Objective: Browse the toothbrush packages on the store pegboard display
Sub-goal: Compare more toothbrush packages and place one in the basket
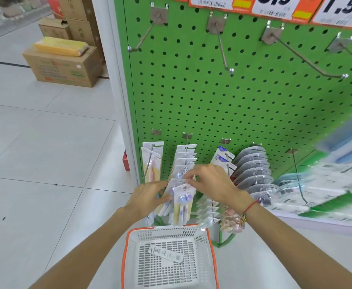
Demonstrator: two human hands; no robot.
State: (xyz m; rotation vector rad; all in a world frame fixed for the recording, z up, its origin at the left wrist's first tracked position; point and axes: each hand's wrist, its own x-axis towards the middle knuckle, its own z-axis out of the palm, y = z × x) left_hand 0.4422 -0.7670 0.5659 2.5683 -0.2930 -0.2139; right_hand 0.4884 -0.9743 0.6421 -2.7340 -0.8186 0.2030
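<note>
A green pegboard (223,105) carries a low row of hooks with toothbrush packages. On the second hook from the left hang several white-carded packages (186,157). My left hand (148,198) holds the side of the front packages (182,202) on that hook, thumb on their face. My right hand (210,181) pinches the top edge of a card just behind them, near the hook's tip. More packages hang to the left (152,161) and to the right in clear grey blisters (254,174).
A white basket with an orange rim (210,245) stands on the floor below my hands, with one flat package (164,253) inside. The upper hooks (223,49) are bare under price tags (273,7). Cardboard boxes (64,65) stand far left. A blurred shelf (327,197) juts out at right.
</note>
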